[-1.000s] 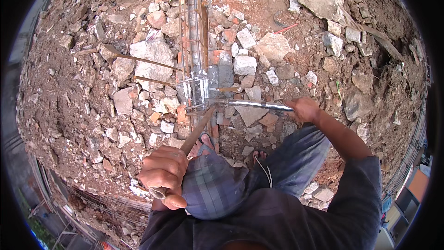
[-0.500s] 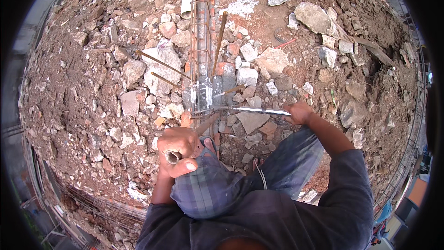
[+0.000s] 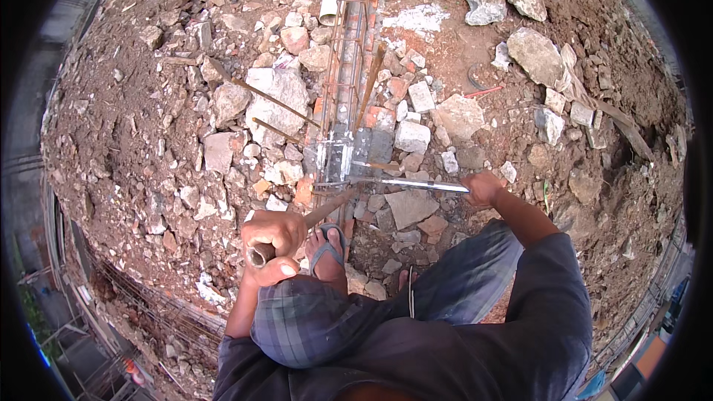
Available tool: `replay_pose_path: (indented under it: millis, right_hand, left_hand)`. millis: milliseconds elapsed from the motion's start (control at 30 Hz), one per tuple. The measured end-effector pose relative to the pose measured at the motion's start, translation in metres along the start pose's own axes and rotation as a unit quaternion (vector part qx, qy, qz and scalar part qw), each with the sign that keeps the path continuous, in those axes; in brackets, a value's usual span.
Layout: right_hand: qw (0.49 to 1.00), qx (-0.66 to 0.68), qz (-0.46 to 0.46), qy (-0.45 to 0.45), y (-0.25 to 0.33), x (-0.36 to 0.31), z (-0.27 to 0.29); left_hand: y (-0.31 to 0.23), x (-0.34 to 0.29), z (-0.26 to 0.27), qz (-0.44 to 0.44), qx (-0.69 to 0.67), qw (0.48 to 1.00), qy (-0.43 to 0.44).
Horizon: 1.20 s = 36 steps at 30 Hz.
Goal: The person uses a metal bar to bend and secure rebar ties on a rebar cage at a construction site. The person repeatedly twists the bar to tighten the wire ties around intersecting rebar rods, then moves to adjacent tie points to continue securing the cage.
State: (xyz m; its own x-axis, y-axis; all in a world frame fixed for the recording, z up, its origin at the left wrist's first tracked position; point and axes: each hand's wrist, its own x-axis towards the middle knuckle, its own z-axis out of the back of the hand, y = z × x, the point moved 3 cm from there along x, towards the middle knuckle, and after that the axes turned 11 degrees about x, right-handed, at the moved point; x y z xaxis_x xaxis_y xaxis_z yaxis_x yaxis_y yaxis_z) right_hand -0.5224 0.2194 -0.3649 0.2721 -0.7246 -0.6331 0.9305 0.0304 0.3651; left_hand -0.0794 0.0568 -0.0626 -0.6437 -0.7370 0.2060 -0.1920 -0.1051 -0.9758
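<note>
The landmark is the rebar cage point(image 3: 341, 67), a long, narrow frame of rusty bars with cross ties.

The brown pipe point(image 3: 327, 213) lies on the person's side of the cage's near end, slanting away from it to the left. It is dull and rough, with a round, seemingly hollow mouth at the held end. The left hand point(image 3: 273, 241) has its grip wrapped tightly round the pipe just behind that mouth.

The silvery bar point(image 3: 427, 185) stretches right from the cage's near end: slim, straight and shiny, with bright streaks along its length and a darker far end. The right hand point(image 3: 484, 189), right of the cage, has its grip closed round the bar's outer end. Whether the pipe and the bar touch beside the cage is too small to tell.

Left of the cage, 2 rusty rods point(image 3: 276, 131) stick out over a large pale rock point(image 3: 288, 87); right of it sits a whitish block point(image 3: 412, 137).
</note>
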Motion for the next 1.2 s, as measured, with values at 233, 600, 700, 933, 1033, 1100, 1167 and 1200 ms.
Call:
replay_pose_path:
  millis: [233, 600, 700, 933, 1033, 1100, 1167, 1200]
  right_hand:
    - [0.997, -0.025, -0.031, -0.06, -0.021, 0.053, 0.009]
    - [0.988, 0.059, -0.138, -0.046, 0.053, -0.052, 0.054]
    - [0.988, 0.057, -0.134, -0.054, 0.068, -0.054, 0.056]
    - [0.991, 0.01, -0.125, -0.049, 0.137, -0.068, 0.112]
    - [0.992, -0.005, -0.11, -0.065, 0.162, -0.08, 0.145]
    - [0.988, -0.002, -0.141, -0.056, 0.167, -0.088, 0.162]
    - [0.982, 0.032, -0.176, -0.053, 0.171, -0.083, 0.179]
    - [0.985, 0.021, -0.152, -0.072, 0.154, -0.065, 0.152]
  left_hand:
    - [-0.006, -0.01, -0.001, 0.037, 0.057, 0.998, 0.018]
    - [-0.003, -0.027, -0.013, 0.03, 0.042, 0.999, 0.01]
    - [0.0, -0.036, -0.01, 0.033, 0.034, 0.999, -0.002]
    - [-0.001, -0.046, 0.006, 0.01, -0.001, 1.0, -0.013]
    - [0.001, -0.037, 0.009, 0.007, -0.013, 1.0, -0.023]
    - [0.008, -0.022, -0.002, -0.003, -0.039, 0.999, -0.008]
    - [0.014, -0.023, -0.002, -0.004, -0.041, 0.999, -0.024]
    - [0.028, -0.027, -0.001, 0.009, -0.042, 0.999, -0.017]
